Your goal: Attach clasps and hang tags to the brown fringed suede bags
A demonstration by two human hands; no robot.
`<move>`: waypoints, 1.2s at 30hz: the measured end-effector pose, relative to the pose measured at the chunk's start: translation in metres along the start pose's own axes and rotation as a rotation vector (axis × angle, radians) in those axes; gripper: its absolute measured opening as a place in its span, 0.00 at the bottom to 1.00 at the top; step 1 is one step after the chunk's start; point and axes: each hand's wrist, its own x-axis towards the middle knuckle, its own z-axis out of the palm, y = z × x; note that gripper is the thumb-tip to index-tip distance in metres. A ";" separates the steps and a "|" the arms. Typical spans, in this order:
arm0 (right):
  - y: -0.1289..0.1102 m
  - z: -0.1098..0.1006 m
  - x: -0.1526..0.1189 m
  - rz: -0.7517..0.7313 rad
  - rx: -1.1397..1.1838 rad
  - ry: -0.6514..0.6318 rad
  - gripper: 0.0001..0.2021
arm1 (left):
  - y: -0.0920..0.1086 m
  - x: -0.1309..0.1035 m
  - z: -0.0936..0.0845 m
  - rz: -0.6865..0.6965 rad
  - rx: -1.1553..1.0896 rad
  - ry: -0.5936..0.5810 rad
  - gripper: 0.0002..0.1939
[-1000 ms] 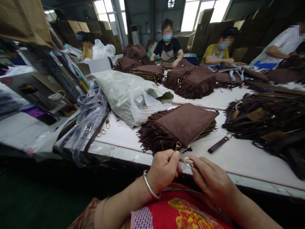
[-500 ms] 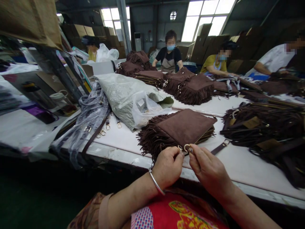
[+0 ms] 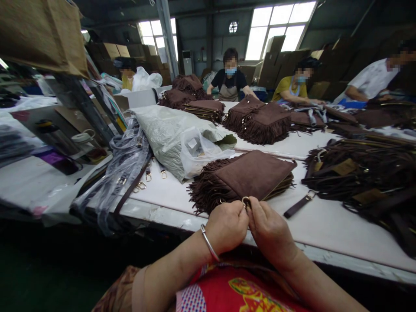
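Observation:
At the table's near edge my left hand (image 3: 227,226) and my right hand (image 3: 270,232) meet, fingertips pressed together. Between them a gold metal ring (image 3: 246,200) sticks up, pinched by my right hand. My left hand closes on a small metal fitting, mostly hidden by the fingers. Just beyond lies a stack of brown fringed bags (image 3: 256,171), the top one flat with its fringe to the left. To the right of my hands a short brown strap (image 3: 299,206) with a gold buckle-like end rests on the table.
More fringed bags (image 3: 266,121) are piled farther back, and a dark heap of bags (image 3: 364,173) fills the right side. A grey plastic sack (image 3: 165,134) and plastic-wrapped straps (image 3: 121,164) lie left. Several co-workers (image 3: 230,80) are across the table (image 3: 344,229).
My hands have come closer together, the right one moving left with the ring toward the left fingertips. The short strap now lies fully visible, apart from my right hand.

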 end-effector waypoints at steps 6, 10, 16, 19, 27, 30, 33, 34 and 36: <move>-0.005 -0.001 -0.007 0.055 0.103 0.057 0.20 | 0.007 0.019 -0.001 -0.266 -0.630 -0.149 0.10; -0.009 -0.004 -0.019 0.070 0.185 0.106 0.22 | 0.007 0.024 -0.007 -0.339 -0.669 -0.204 0.09; 0.026 -0.028 -0.033 0.516 0.704 -0.052 0.15 | -0.007 0.016 -0.041 -0.023 -0.067 -0.045 0.15; 0.044 -0.026 -0.029 0.971 1.024 -0.141 0.22 | -0.011 0.015 -0.044 -0.058 -0.028 0.041 0.16; 0.031 -0.010 0.020 1.237 1.717 -0.129 0.22 | 0.001 0.022 -0.013 -0.496 -0.928 -0.121 0.23; 0.029 -0.027 0.030 1.092 1.816 -0.093 0.20 | 0.006 0.029 -0.014 -0.631 -1.342 -0.148 0.23; 0.030 -0.035 0.019 1.008 1.711 -0.134 0.18 | 0.017 0.040 -0.014 -0.736 -1.437 -0.065 0.16; 0.032 -0.034 0.011 1.002 1.653 -0.138 0.18 | 0.022 0.045 -0.015 -0.756 -1.403 -0.033 0.13; 0.037 -0.027 -0.010 0.997 1.501 -0.127 0.17 | 0.036 0.055 -0.018 -0.746 -1.316 0.014 0.07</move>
